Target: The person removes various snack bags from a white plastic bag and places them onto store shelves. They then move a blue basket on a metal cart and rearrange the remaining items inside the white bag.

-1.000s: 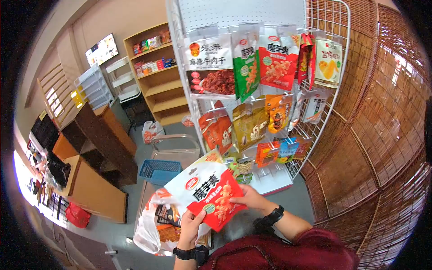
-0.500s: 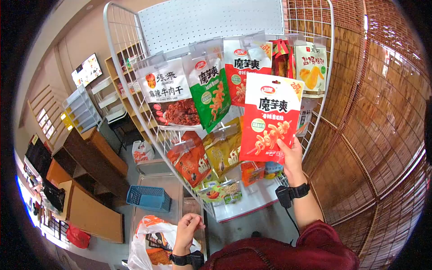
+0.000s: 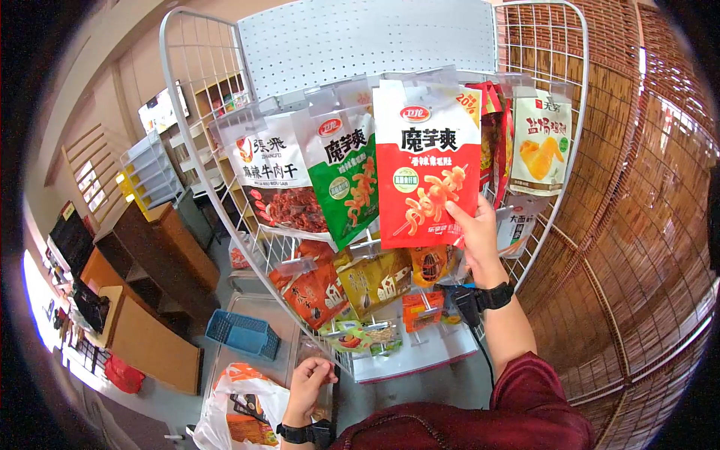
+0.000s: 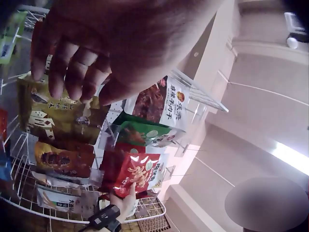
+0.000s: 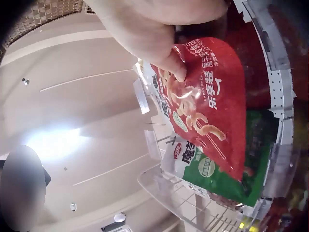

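Observation:
My right hand (image 3: pixel 480 240) pinches a red-and-white snack bag (image 3: pixel 427 165) by its lower right part, thumb on the printed front. The bag hangs upright before the top row of the rack, its top overlapping the clear hanger tabs there. A green-and-white snack bag (image 3: pixel 349 176) is just left of it, then a beef jerky bag (image 3: pixel 277 169). A white bag with a chicken wing picture (image 3: pixel 540 142) is on the right. Low at the left, my left hand (image 3: pixel 309 382) has loosely curled fingers and holds nothing. In the right wrist view the thumb (image 5: pixel 176 67) presses the red front.
The wire rack (image 3: pixel 176 90) has a white pegboard (image 3: pixel 367 45) back and lower rows of snack bags. A blue basket (image 3: pixel 244 335) and a white plastic bag (image 3: pixel 217 405) with packs inside sit on the cart at the left. A woven screen (image 3: pixel 600 247) stands close on the right.
Both hands held the red-and-white bag low over the cart at first. The left hand let go, and the right hand raised the bag to the rack's top row, lately shifting it slightly left.

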A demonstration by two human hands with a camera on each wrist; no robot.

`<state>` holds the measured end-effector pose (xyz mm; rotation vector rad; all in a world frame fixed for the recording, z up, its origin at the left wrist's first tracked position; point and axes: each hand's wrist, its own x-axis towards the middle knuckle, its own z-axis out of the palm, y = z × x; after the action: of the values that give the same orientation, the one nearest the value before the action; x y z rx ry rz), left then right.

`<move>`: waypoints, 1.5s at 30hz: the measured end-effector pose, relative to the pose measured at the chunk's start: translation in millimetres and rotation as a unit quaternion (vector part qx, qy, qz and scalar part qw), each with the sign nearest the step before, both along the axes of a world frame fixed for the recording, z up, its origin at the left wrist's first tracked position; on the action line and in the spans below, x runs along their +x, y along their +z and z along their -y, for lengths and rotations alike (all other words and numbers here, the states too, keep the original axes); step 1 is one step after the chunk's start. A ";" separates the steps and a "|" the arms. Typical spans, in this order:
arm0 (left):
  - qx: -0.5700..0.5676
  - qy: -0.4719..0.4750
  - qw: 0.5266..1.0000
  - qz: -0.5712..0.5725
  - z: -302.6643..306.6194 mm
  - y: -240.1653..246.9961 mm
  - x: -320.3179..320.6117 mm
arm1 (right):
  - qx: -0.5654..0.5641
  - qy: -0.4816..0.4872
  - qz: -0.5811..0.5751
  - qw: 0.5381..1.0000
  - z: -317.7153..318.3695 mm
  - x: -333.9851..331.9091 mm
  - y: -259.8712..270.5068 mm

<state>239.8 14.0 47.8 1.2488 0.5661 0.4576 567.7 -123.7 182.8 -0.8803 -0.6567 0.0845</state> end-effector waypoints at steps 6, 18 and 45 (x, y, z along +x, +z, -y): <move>-0.014 0.023 1.000 -0.015 0.7 1.3 3.9 | 0.004 -0.005 0.000 1.000 -8.8 4.5 15.8; -0.022 0.047 0.998 -0.021 -5.6 0.4 -5.6 | -0.045 -0.104 -0.025 0.993 -19.1 27.8 -13.5; 0.134 0.273 0.918 -0.254 -106.6 -304.9 -277.1 | -0.385 -0.167 0.174 0.891 9.4 -150.0 -212.1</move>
<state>-37.3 120.6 -257.1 1.4757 1.3531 0.6964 417.7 -133.1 -29.3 -1.7977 -0.8075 -0.1407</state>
